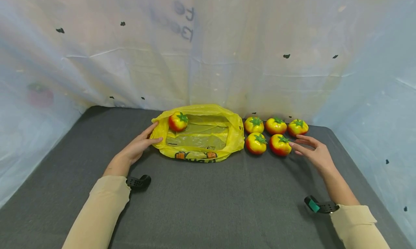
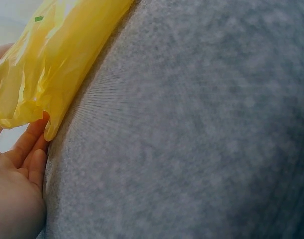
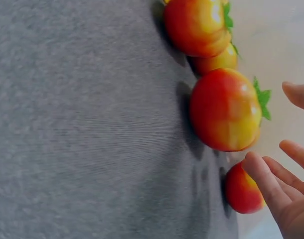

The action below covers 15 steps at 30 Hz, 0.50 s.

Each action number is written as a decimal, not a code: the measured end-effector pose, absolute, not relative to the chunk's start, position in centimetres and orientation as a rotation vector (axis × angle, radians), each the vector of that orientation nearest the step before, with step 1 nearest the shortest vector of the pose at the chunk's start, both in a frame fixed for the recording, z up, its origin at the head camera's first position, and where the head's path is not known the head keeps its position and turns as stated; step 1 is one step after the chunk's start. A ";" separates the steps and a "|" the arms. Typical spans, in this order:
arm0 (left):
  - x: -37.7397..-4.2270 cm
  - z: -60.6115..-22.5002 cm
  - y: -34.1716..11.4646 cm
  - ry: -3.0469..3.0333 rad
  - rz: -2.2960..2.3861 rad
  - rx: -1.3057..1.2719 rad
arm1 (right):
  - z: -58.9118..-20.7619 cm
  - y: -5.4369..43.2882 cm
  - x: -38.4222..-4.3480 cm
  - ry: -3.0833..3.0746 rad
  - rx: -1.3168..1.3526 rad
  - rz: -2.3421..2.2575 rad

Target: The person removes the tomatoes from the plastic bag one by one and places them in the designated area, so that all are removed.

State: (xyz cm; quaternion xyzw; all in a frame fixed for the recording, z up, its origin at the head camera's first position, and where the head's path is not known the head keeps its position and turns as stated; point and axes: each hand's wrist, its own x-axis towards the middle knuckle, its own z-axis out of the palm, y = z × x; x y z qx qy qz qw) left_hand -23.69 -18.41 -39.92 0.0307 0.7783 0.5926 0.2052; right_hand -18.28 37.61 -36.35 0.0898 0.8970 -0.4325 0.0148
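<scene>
A yellow plastic bag (image 1: 234, 135) lies with its mouth spread wide, a red-and-yellow tomato (image 1: 176, 122) with a green star-shaped top inside at its left end. My left hand (image 1: 138, 145) is at that end, thumb and fingers apart and fairly straight against the plastic; the left wrist view shows its fingertips at the bag's lower edge. To the right of the bag sit several similar tomatoes in two rows. Close by the front right tomato (image 1: 280, 145) is my right hand (image 1: 312, 152), its fingers extended and spread, holding nothing. Its fingertips reach right up to that tomato's side.
The dark grey cloth-covered table (image 1: 201, 198) ends at whitish plastic sheeting (image 1: 227, 61) behind and at both sides. Two front-row tomatoes stand close together, with a back-row tomato (image 1: 298, 127) just behind my right fingers.
</scene>
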 end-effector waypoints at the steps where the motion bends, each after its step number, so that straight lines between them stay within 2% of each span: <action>1: -23.7 -39.9 -18.4 2.171 1.651 0.087 | -36.9 38.4 -18.7 2.792 0.268 -1.361; 4: -23.7 -39.9 -18.3 2.179 1.648 0.087 | -38.3 40.0 -19.7 2.833 0.306 -1.360; 7: -23.7 -39.9 -18.3 2.185 1.646 0.089 | -38.0 40.0 -19.7 2.847 0.326 -1.353; 15: -23.6 -40.0 -18.3 2.199 1.643 0.092 | -33.3 35.9 -17.1 2.829 0.254 -1.348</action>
